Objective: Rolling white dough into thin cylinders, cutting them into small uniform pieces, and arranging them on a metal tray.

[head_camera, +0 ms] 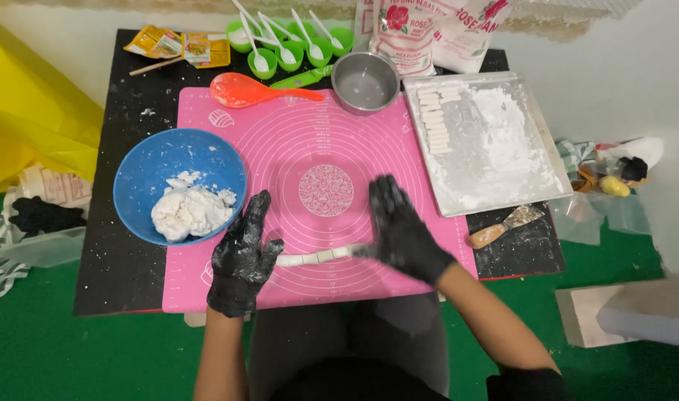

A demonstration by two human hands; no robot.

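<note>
Both my hands wear black gloves dusted with flour. My left hand (242,256) rests on the pink silicone mat (295,148), its fingers at the left end of a thin white dough rope (313,258) that is cut into short pieces. At the rope's right end, my right hand (401,229) lies flat with fingers spread, and seems to hold a small blade against the dough; the blade is mostly hidden. A blue bowl (142,167) with a lump of white dough (191,210) sits just left of my left hand.
A floured metal tray (532,141) with a row of cut dough pieces (433,119) lies at the right. A metal pot (364,82), orange spoon (243,90), green cups with white spoons (287,41), flour bags (428,30) and a wooden-handled scraper (503,226) surround the mat.
</note>
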